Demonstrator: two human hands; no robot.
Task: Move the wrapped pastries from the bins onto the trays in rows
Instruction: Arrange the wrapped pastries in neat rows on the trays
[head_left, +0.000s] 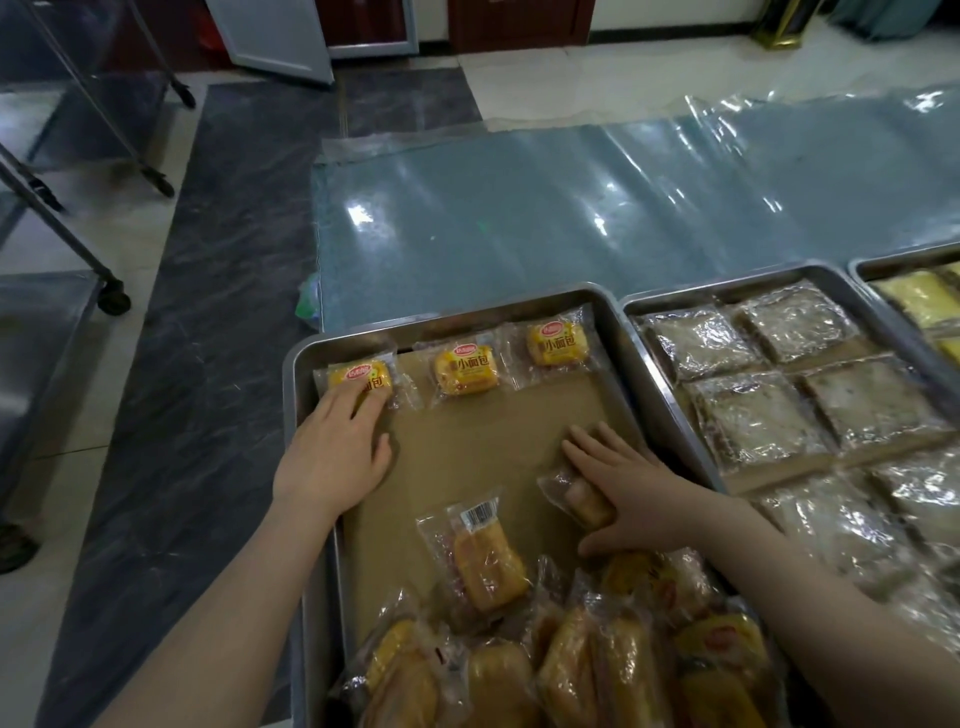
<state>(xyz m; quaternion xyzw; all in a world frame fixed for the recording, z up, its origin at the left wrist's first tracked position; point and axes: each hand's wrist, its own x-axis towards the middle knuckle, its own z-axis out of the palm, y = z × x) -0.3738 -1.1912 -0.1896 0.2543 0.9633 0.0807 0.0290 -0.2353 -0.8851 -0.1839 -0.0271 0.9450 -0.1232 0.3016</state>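
Both hands are down in the metal tray (467, 312), which is lined with brown paper (467, 447) and looks to be sitting on the floor, not a bench. Along the far edge there's a row of three wrapped pastries, label side up. The left hand (332, 457) rests its loosely spread fingers on the leftmost pastry (358, 382), with the middle one (465, 371) and the right one (556, 343) apart from it. The right hand (628, 493) lies flat, fingers straight, pressing on another pastry (576, 496) mid-tray near the right wall. One more pastry (485, 556) lies barcode side up just in front of the loose pile (571, 665) at the near end. Just beside it on the right is a second tray (675, 306) full of clear-wrapped square slices (753, 421) (brownish, can't tell what exactly). A clear plastic sheet (571, 208) covers the floor beyond.
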